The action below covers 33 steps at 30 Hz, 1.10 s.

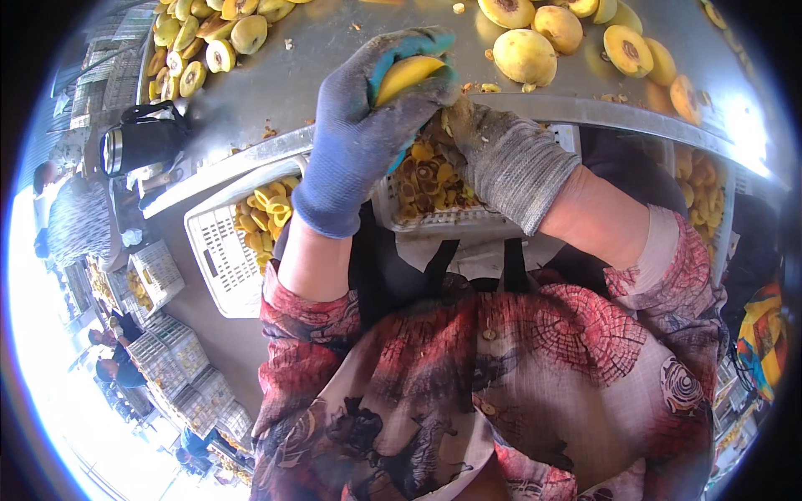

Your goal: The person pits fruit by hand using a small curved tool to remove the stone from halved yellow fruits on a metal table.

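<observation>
My left hand (369, 119), in a blue knit glove with a teal palm, grips a yellow peach piece (407, 78) above the table's front edge. Beside it, touching or nearly so, is my right hand (501, 150) in a grey knit glove; its fingers are partly hidden, and whether they hold something cannot be told. Beneath both hands a white plastic crate (438, 219) holds yellow-brown peach scraps. On the metal table (382, 19) lie whole and halved peaches (525, 57) at the right, some halves showing brown centres.
Many halved peaches (219, 56) lie at the table's left. A black flask or bag (147, 141) is by its left end. Another white crate (216, 263) with yellow pieces stands left of my lap, one more at right (720, 206). People and stacked crates (182, 363) are farther left.
</observation>
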Tool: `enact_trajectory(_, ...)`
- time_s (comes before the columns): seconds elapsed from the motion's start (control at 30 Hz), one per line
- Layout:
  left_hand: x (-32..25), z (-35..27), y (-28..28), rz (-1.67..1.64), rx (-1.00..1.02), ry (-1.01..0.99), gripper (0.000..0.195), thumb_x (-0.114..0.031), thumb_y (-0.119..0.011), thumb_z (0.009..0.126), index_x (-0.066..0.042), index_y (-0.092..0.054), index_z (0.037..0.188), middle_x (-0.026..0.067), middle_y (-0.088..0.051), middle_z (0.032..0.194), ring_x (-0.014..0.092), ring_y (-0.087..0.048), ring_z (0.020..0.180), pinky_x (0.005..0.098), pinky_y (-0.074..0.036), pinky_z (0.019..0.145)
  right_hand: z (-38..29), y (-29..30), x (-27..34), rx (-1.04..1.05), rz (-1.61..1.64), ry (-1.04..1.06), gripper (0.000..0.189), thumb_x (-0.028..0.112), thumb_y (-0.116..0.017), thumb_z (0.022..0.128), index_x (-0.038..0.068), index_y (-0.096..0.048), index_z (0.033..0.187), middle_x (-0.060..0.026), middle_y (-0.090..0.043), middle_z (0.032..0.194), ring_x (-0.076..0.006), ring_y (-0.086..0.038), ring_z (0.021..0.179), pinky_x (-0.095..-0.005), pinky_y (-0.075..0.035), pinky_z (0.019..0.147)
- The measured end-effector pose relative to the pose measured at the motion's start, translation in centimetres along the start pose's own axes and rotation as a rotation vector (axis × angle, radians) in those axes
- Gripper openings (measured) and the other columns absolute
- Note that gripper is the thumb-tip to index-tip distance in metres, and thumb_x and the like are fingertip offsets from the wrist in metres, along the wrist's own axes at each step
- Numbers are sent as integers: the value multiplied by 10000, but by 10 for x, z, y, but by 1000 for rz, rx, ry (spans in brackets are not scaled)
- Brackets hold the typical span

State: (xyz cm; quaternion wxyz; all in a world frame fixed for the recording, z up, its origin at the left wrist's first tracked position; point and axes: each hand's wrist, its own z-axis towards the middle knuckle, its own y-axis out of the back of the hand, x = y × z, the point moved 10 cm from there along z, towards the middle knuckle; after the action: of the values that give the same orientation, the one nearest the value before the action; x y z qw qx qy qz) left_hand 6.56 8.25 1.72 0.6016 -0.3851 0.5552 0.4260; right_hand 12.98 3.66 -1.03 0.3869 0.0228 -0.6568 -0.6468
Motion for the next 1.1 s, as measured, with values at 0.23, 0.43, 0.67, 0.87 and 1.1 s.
enact_trajectory(0.23,1,-6,-2,-96,-137,-130,320,-80,-627,764,9,-520,1052,69,-570,994,111,-547,878,230,-443,786,-15,17,-4,-6,-117,-86,187,102,-412,811,6,-515,933,-181,-596,835,-320,-592,764,-390,-481,656)
enact_trajectory(0.43,8,-6,-11,-254,-156,-65,343,-85,-619,774,-3,-513,1089,66,-568,996,115,-543,899,229,-443,793,-32,28,-2,-14,-397,-40,251,81,-459,773,3,-451,1011,-153,-574,751,-282,-591,613,-378,-468,498)
enact_trajectory(0.67,11,-5,-15,-381,-188,-75,340,-61,-611,769,3,-514,1088,68,-573,979,120,-555,881,238,-444,800,-36,37,0,125,-598,-105,278,97,-477,766,-2,-427,1021,-162,-568,726,-272,-600,605,-357,-471,466)
enact_trajectory(0.87,39,-1,-7,-532,-281,111,255,-21,-592,765,-5,-545,1015,65,-597,907,140,-583,814,238,-470,748,-36,40,1,113,-600,-128,234,90,-456,777,-1,-433,991,-149,-573,737,-270,-599,638,-355,-471,505)
enact_trajectory(1.1,45,-3,10,-626,-405,126,295,-29,-619,741,-11,-538,1025,77,-593,921,149,-586,808,249,-496,722,-40,38,1,137,-614,-168,180,117,-444,799,26,-437,954,-147,-563,778,-268,-592,655,-365,-465,533)
